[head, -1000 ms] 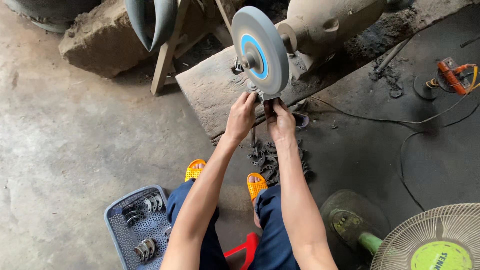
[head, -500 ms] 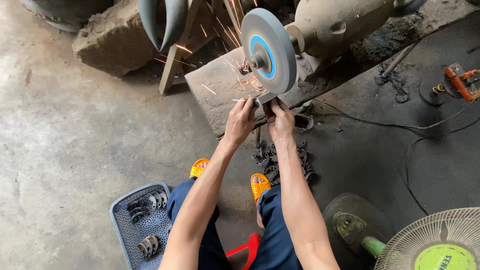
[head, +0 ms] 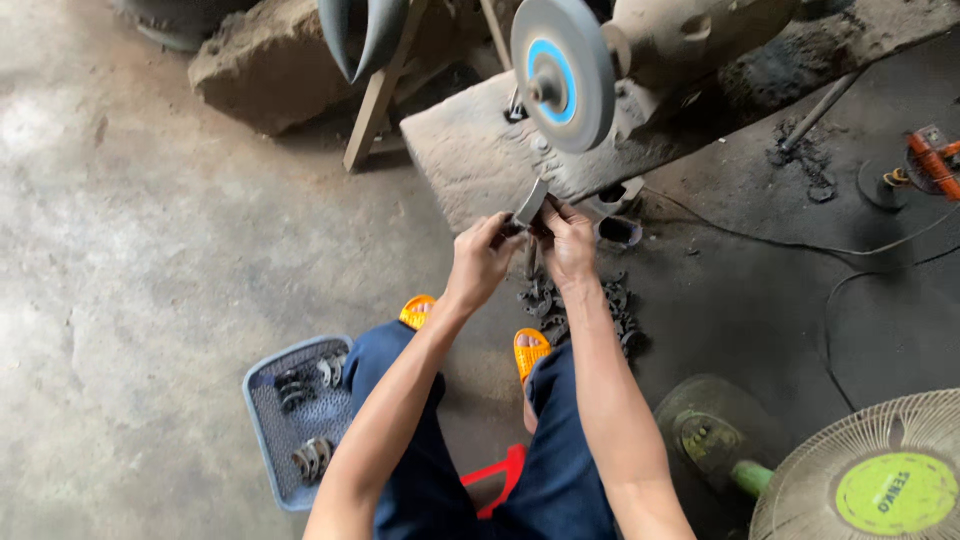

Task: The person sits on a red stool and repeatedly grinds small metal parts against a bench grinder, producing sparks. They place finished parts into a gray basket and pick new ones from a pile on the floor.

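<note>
Hands meet over a small grey metal piece [head: 530,203], a flat curved blade-like part held just below and near the grey grinding wheel [head: 562,72] with its blue centre ring; piece and wheel are apart. The left hand [head: 483,258] closes its fingers on the lower left end of the piece, and the right hand [head: 567,240] pinches its right side, fingers curled narrow around it. The wheel sits on a dusty motor body [head: 690,35] mounted on a worn stone slab [head: 480,150]. Under the hands, on the dark floor, lies a heap of dark metal parts [head: 580,305]; their exact shapes are hard to make out. Near left, a blue perforated plastic basket [head: 270,440] holds a few more curved metal parts, partly hidden by the person's left arm and knee. Orange sandals [head: 530,350] show between the dark blue trouser legs, and a red stool edge [head: 495,480] peeks out below them. At the near right corner a beige fan grille [head: 860,470] carries a round lime-green centre label, cut off by the frame; its green stem runs to a round dark base [head: 710,430]. Far right, an orange power tool [head: 930,160] is cut off by the edge, with a black cable [head: 800,240] trailing across the floor. Two curved dark horn-shaped objects [head: 362,30] hang at the top, their upper ends out of view.
</note>
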